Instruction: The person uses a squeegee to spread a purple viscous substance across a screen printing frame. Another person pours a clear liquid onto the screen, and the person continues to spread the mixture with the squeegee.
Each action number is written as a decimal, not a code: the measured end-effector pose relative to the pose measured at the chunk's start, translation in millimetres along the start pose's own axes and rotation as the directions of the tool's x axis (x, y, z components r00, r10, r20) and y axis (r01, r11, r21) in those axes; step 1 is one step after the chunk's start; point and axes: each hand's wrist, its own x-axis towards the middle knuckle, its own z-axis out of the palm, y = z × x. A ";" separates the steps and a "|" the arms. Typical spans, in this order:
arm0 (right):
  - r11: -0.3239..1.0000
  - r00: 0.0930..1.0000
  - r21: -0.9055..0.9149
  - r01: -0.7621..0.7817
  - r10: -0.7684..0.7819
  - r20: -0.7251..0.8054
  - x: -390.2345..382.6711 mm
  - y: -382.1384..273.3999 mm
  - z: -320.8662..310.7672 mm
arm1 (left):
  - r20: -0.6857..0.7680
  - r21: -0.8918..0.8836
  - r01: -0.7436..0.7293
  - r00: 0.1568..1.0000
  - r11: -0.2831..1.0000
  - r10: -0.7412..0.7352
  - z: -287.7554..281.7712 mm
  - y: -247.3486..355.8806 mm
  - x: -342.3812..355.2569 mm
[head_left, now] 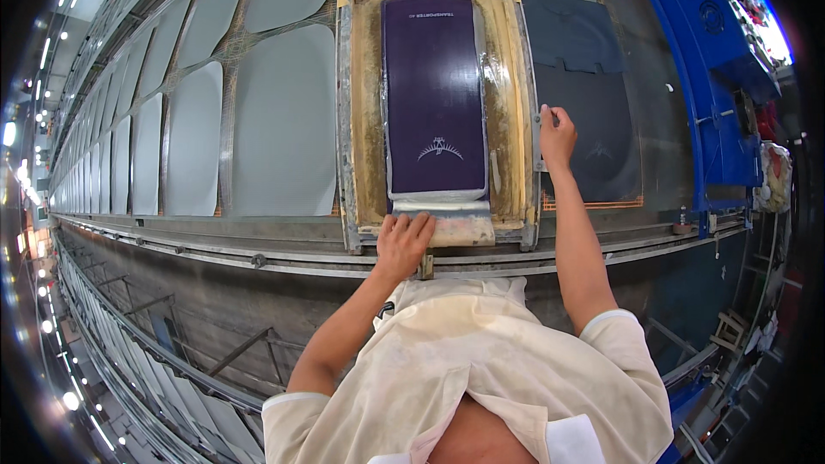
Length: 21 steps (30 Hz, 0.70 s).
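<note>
A screen printing frame [348, 120] with a taped tan border holds a dark purple stencil area [434, 86] with pale lettering and a logo. Along its near end lies a metal squeegee or bar [464, 228], smeared with paint. My left hand [406, 241] has its fingers curled over the left part of that bar. My right hand [554, 133] is closed at the metal bracket on the frame's right edge, with its fingertips partly hidden.
Pale grey panels [284, 120] line the long table to the left. Dark panels [589, 112] lie right of the frame, and blue machinery [722, 43] stands beyond. A metal rail [215, 245] runs along the near edge. Railings and racks fill the lower left.
</note>
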 end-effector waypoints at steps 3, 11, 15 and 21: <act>0.999 1.000 0.023 0.023 -0.023 0.007 1.5 3.0 0.0 | -0.041 0.058 -0.009 0.999 0.998 0.012 13.7 -37.5 43.6; 0.998 0.998 -0.005 -0.065 0.065 -0.003 -9.5 -9.6 -1.7 | -0.124 0.152 0.003 0.992 0.988 0.016 48.3 -185.4 255.0; 0.985 0.985 -0.041 -0.166 0.168 0.047 -7.8 -24.0 -7.0 | -0.173 0.083 -0.044 0.983 0.996 0.058 50.5 -234.4 329.6; 0.994 0.994 -0.029 -0.104 0.105 0.022 -11.4 -12.3 -6.7 | -0.040 0.011 0.000 0.999 1.000 0.000 22.4 -251.8 388.4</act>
